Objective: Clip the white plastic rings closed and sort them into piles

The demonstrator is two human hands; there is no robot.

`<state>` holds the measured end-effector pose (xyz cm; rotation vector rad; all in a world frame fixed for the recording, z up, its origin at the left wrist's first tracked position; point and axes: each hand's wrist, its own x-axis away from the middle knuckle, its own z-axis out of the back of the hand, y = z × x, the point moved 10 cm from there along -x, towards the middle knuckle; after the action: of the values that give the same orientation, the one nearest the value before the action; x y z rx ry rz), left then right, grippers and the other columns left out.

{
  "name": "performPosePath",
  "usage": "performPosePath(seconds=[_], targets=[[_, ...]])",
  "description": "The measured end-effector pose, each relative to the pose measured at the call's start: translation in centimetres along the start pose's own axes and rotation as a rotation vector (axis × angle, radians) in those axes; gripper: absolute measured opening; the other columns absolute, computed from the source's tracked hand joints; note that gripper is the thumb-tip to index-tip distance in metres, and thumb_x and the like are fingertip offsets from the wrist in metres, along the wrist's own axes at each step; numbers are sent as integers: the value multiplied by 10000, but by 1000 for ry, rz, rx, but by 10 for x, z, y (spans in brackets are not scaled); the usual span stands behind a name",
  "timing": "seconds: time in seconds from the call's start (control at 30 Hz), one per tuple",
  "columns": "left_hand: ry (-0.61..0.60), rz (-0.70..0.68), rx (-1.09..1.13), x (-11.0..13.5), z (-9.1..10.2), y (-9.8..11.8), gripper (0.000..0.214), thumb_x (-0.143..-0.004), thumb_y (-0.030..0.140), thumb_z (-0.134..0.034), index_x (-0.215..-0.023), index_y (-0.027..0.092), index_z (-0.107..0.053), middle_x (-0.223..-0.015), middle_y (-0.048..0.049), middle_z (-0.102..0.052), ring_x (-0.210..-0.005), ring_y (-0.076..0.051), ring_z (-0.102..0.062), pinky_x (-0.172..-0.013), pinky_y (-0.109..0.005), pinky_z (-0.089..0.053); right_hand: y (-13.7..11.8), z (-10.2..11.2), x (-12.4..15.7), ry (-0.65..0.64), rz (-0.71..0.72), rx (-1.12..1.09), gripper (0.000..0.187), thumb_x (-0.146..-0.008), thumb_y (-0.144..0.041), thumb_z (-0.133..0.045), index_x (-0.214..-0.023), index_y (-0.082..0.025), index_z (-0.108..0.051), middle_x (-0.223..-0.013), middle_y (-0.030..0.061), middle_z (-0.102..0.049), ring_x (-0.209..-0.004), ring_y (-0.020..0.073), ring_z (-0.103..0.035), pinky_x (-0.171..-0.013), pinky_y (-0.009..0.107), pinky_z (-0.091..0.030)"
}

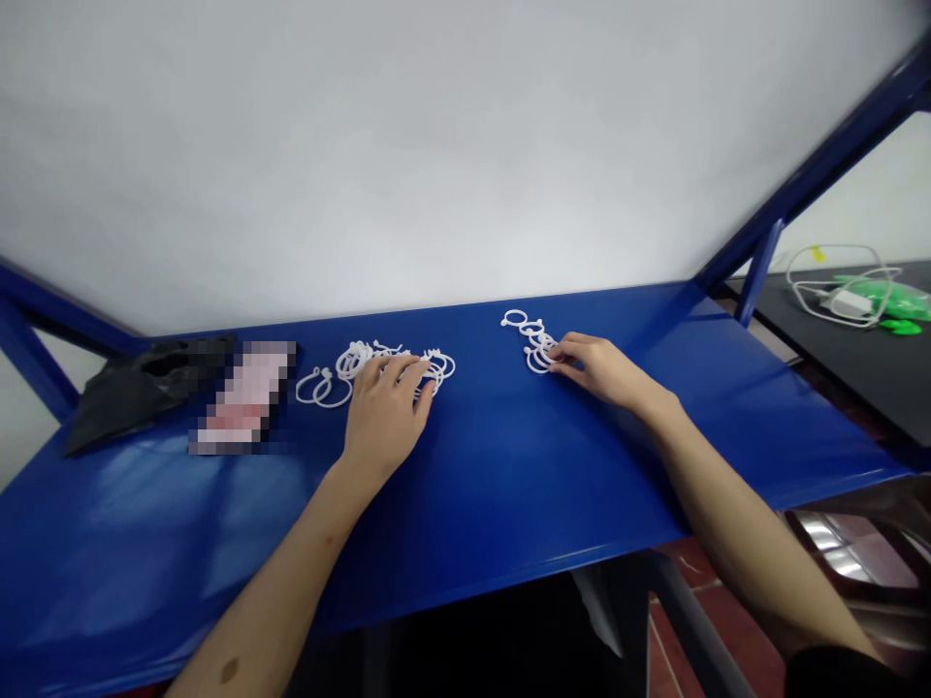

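A blue metal shelf (509, 485) lies in front of me against a white wall. A loose heap of white plastic rings (349, 364) lies left of centre. My left hand (385, 412) rests flat on the right part of that heap, fingers stretched out over the rings. A smaller row of white rings (528, 334) lies to the right. My right hand (600, 368) reaches to the near end of that row, its fingertips pressed together on a ring there.
A crumpled black plastic bag (138, 388) lies at the shelf's left end, beside a blurred pinkish patch (243, 397). Blue frame struts (815, 174) rise on the right. Beyond them a dark table (873, 359) carries a white cable and green objects.
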<state>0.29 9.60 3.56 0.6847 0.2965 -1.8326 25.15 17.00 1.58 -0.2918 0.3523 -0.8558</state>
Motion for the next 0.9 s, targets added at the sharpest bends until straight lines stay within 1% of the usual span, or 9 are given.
performPosePath(seconds=[0.13,0.23,0.3,0.37,0.47,0.6,0.67,0.77,0.9], targets=[[-49,17,-51,1,-6,-1,291,-966,279,-550,-1179,127,-678,-1182,-118,-702,-1181,-328,-547,-1054,-495,-444,1,-13,-2,-10,22,52,150,-948,-278,-586,-1008,-182,-685,-1032,103,-637,-933,234,-629,-862,380,-512],[-12,23,-94,2,-2,1,282,-958,281,-564,-1160,131,-691,-1195,-117,-706,-1248,-354,-514,-1078,-519,-426,0,-16,-2,-3,1,96,135,-951,-259,-580,-979,-187,-692,-1062,102,-629,-939,235,-629,-847,376,-514],[34,15,-104,2,4,5,255,-952,280,-577,-1127,143,-702,-1185,-113,-711,-1247,-356,-522,-1067,-525,-436,-6,-17,-2,-5,10,120,140,-963,-246,-563,-953,-184,-688,-1074,95,-633,-940,229,-633,-827,359,-512],[87,-15,-93,1,11,12,222,-942,268,-596,-1098,153,-705,-1157,-104,-719,-1217,-343,-544,-1057,-527,-447,-17,-18,-2,-23,39,136,155,-983,-244,-537,-957,-182,-677,-1069,84,-643,-923,212,-640,-798,333,-504],[125,-110,-26,1,20,28,180,-923,226,-625,-1074,159,-698,-1110,-83,-729,-1160,-306,-574,-1042,-500,-471,-41,-23,0,-51,96,179,189,-1020,-264,-482,-997,-180,-650,-987,64,-661,-839,183,-639,-726,303,-474],[85,-262,87,5,22,54,164,-920,179,-633,-1078,163,-678,-1063,-59,-730,-1078,-251,-610,-993,-427,-509,-77,-28,5,-35,196,256,243,-1050,-309,-441,-1013,-165,-633,-891,55,-672,-707,158,-601,-651,296,-417],[51,-332,131,9,21,67,164,-934,180,-623,-1092,159,-661,-1056,-56,-726,-1019,-222,-635,-964,-396,-521,-94,-30,8,-8,269,256,263,-1061,-315,-423,-1012,-162,-631,-898,56,-681,-717,153,-602,-666,293,-414],[10,-417,159,17,14,83,195,-964,200,-593,-1149,150,-626,-1116,-66,-714,-974,-197,-664,-920,-362,-532,-112,-33,12,29,360,256,296,-1072,-307,-391,-980,-159,-630,-900,55,-678,-768,157,-607,-707,290,-424],[-44,-423,157,24,-2,91,177,-998,175,-520,-1156,140,-594,-1175,-79,-700,-958,-189,-682,-851,-333,-540,-127,-40,16,67,422,322,306,-1070,-234,-375,-909,-152,-622,-851,47,-658,-749,164,-581,-689,300,-406]])
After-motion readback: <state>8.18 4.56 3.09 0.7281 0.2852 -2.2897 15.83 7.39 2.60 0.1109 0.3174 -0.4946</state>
